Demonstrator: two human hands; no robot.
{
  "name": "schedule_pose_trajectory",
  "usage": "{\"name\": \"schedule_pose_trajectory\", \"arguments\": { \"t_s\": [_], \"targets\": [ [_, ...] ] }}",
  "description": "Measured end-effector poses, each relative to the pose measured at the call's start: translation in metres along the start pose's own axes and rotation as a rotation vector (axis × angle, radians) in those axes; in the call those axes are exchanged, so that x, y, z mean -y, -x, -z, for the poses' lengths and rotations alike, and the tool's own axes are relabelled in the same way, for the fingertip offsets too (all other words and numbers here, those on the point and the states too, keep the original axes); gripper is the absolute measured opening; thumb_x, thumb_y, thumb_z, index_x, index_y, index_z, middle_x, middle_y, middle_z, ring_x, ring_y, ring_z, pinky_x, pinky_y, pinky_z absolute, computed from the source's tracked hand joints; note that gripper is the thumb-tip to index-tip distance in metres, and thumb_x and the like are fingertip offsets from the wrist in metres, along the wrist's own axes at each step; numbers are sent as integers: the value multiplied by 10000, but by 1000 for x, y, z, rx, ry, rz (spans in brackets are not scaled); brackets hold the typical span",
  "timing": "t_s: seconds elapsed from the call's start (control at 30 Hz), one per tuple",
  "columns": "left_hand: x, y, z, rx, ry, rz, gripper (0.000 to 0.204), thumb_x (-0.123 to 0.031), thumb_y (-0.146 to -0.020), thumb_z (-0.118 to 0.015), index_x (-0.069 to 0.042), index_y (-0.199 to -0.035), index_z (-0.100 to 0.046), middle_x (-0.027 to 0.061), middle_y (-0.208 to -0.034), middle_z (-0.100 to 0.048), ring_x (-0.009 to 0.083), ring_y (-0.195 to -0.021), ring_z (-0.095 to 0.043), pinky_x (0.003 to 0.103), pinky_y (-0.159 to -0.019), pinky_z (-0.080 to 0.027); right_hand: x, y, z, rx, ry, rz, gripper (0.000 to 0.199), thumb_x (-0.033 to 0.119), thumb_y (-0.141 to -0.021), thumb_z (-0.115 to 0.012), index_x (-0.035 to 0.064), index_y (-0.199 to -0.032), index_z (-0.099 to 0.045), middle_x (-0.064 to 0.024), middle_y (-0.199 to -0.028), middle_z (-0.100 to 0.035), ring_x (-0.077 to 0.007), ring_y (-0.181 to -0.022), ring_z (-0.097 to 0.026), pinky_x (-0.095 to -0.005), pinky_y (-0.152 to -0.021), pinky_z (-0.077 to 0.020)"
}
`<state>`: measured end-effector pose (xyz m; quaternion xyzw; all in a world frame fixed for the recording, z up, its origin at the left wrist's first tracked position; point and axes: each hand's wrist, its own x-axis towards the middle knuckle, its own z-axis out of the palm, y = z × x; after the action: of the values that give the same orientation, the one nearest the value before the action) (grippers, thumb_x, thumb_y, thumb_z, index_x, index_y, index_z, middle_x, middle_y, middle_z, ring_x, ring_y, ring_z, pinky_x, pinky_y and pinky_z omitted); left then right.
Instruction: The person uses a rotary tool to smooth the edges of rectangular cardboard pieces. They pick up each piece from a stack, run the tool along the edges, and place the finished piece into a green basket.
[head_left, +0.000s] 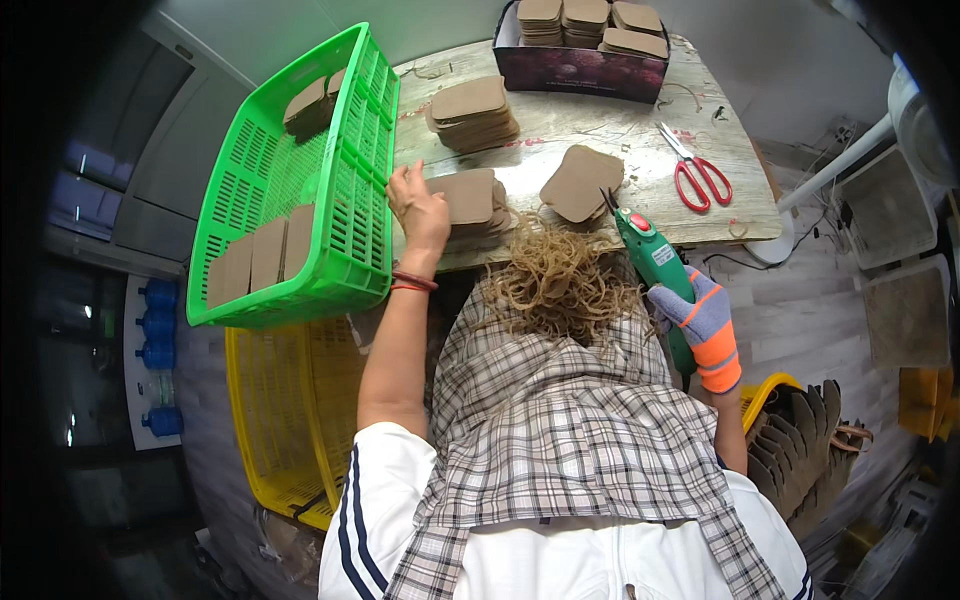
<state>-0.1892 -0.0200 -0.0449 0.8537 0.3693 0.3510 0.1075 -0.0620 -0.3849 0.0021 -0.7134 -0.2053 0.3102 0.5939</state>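
My right hand (695, 315), in a grey and orange glove, grips a pair of green electric scissors (655, 255) with a red button. Their dark pointed blades reach the edge of a brown rounded-square piece (582, 183) at the table's near edge. My bare left hand (418, 212) is at the left end of a stack of similar brown pieces (465, 196), beside the green basket (392, 150). Its fingers are bent and slightly apart, with nothing visible in them. A heap of curly brown trimmings (560, 280) lies on my plaid apron (570, 430).
Another brown stack (472, 112) and red-handled scissors (702, 180) lie on the table (560, 125). A dark box (580, 75) of brown pieces stands at the back. Yellow baskets (285, 420) sit below left; brown pieces (800, 445) fill one at lower right.
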Motion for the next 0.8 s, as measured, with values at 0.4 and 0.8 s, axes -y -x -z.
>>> {"name": "schedule_pose_trajectory", "arguments": {
  "t_s": [0.4,0.8],
  "targets": [
    [-127,41,-78,323,-108,-120,545,-399,-742,-710,35,-1054,-603,210,-1301,-438,339,-1310,-269,499,-1063,-203,-16,-1,12,-124,22,-32,304,195,-771,-740,6,-971,-612,-13,-687,-615,-48,-536,-527,-206,-485,-419],
    [-145,42,-48,307,1679,679,290,40,-869,-571,-28,-1132,-468,99,-1098,-578,231,-989,-589,388,-853,-520,-24,-6,9,-155,-24,-42,335,232,-759,-757,6,-956,-607,-14,-675,-608,-48,-528,-521,-212,-473,-411]
  ]
}}
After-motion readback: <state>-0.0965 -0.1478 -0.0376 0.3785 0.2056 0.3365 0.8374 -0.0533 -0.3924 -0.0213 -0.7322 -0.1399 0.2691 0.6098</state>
